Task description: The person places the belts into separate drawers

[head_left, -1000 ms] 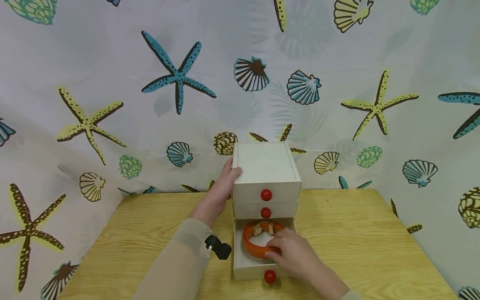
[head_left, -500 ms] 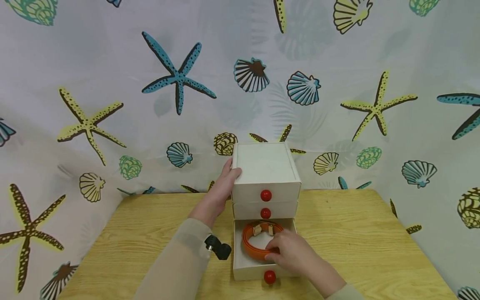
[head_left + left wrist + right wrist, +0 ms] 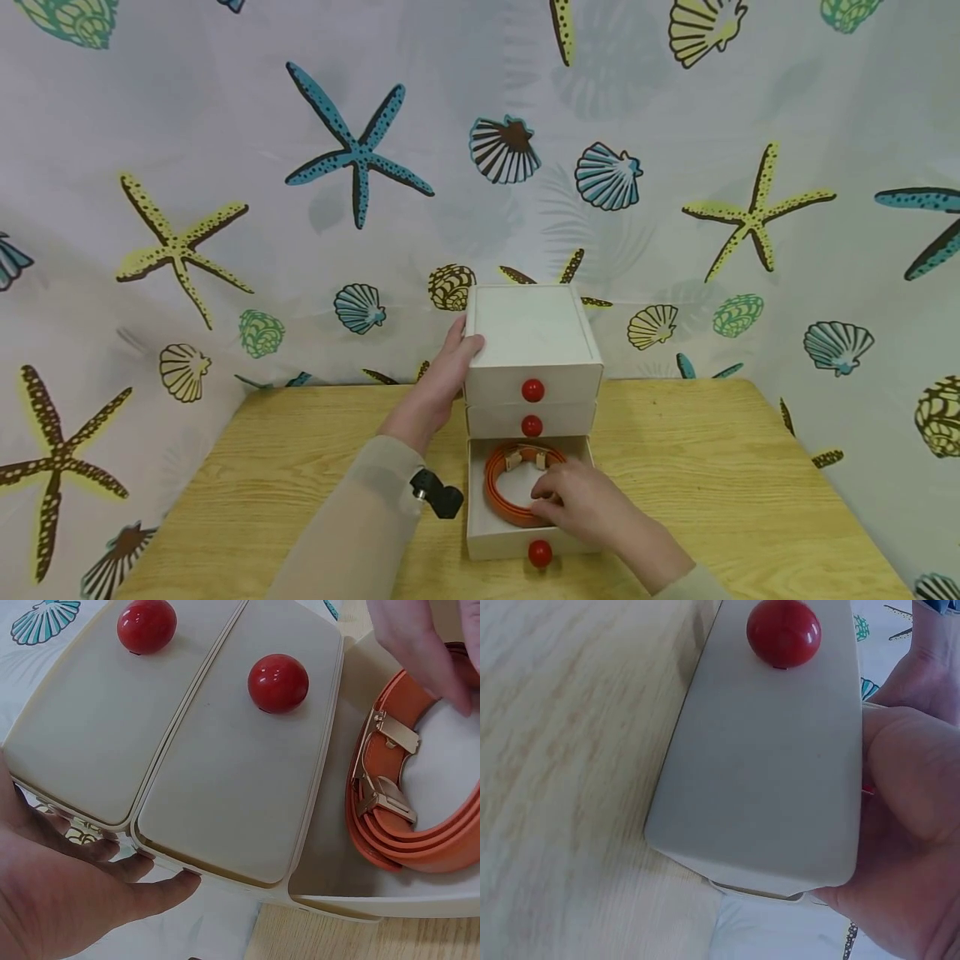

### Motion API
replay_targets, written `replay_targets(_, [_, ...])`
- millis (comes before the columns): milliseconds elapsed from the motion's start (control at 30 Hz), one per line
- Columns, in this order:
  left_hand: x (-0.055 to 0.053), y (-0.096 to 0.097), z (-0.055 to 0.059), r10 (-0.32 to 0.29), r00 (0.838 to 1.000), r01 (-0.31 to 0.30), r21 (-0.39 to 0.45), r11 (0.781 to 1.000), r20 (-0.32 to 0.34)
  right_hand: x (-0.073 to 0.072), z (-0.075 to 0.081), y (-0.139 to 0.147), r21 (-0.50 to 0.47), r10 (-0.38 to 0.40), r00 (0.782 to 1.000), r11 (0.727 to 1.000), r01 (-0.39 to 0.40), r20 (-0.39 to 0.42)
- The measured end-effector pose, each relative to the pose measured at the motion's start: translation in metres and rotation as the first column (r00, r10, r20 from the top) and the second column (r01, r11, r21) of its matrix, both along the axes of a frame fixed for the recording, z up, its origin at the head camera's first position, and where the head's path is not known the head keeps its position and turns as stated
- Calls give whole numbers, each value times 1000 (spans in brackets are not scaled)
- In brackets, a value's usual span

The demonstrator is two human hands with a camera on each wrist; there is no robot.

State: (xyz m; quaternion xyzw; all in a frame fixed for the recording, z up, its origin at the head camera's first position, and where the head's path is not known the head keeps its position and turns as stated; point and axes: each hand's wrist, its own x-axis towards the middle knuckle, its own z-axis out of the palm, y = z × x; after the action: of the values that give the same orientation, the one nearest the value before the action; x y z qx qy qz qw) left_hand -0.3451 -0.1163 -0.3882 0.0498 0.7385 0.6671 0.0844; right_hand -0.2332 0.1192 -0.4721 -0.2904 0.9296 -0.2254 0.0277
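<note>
A small white drawer cabinet (image 3: 532, 325) stands on the table with its bottom drawer (image 3: 498, 546) pulled out. Coiled in that drawer lies an orange belt (image 3: 495, 492) with gold buckle parts (image 3: 388, 801). My left hand (image 3: 442, 371) rests on the cabinet's left side, thumb at the top edge and fingers fairly straight along the wall. Over the right part of the coil is my right hand (image 3: 588, 500), fingers bent loosely. In the left wrist view its fingertips reach over the ring's middle. The right wrist view shows the drawer front (image 3: 761, 765) beside the palm.
Two upper drawers, shut, carry red knobs (image 3: 532, 390). Another red knob (image 3: 540, 553) sticks out from the bottom drawer. Wooden table (image 3: 720, 483) surrounds the cabinet. Behind hangs a cloth (image 3: 525, 225) printed with starfish and shells.
The near side of the belt has sunk flat into the drawer, and my right fingers, which pinched it before, now sit above it. My left hand stays in place.
</note>
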Motion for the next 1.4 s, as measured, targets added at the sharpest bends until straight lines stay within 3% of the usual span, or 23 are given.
replay_targets(533, [1, 1, 1, -1, 1000, 1, 5, 1000, 0, 29, 13, 5, -142, -137, 986, 982, 122, -95])
replay_targets(800, [1, 2, 2, -1, 1000, 1, 4, 1000, 0, 50, 17, 8, -254, -230, 970, 945, 205, -73])
replay_targets(1033, [-1, 2, 1, 1, 1000, -1, 2, 1000, 1, 65, 17, 14, -243, -195, 973, 957, 160, -125])
replay_targets(1133, [-1, 2, 2, 2, 1000, -2, 1, 1000, 1, 70, 18, 17, -245, -181, 978, 958, 151, -104])
replay_targets(1400, [0, 2, 1, 0, 1000, 1, -10, 1000, 7, 81, 11, 22, -268, -156, 982, 947, 179, 104])
